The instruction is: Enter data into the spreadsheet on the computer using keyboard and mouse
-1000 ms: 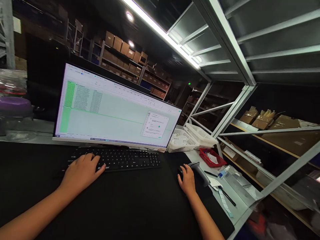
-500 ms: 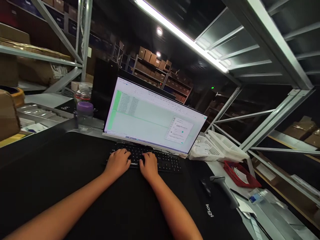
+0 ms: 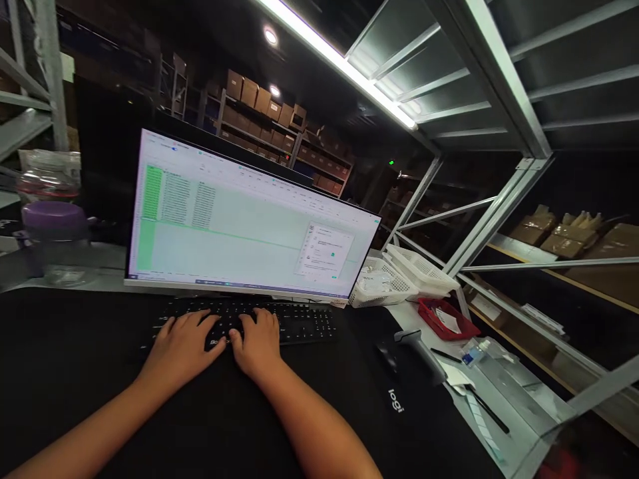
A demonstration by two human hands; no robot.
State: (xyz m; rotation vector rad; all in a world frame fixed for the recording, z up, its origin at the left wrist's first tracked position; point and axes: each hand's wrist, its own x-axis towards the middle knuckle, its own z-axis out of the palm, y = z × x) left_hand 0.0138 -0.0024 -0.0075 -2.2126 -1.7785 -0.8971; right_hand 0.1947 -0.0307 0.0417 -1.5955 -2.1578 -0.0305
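Note:
A black keyboard (image 3: 299, 326) lies on the dark desk mat under the monitor (image 3: 239, 233). My left hand (image 3: 182, 349) rests over its left part, fingers spread across the keys and thumb pointing right. Just to the right, my right hand (image 3: 257, 342) lies on the middle keys, its fingers apart and slightly bent. Neither hand holds anything. On the lit screen stand a spreadsheet with a green column and a small pop-up window at lower right. Part of the keyboard is hidden under both hands.
Right of the keyboard lie a black mouse (image 3: 388, 357) and a grey barcode scanner (image 3: 420, 356). Beyond them are white baskets (image 3: 382, 283) and a red tray (image 3: 449, 319). A purple-lidded jar (image 3: 57, 239) stands at left. Metal racking (image 3: 499, 226) rises on the right.
The view has swung to the right and nearer, so monitor and keyboard sit farther left. The left hand's fingers have spread wider; both hands stay on the keyboard.

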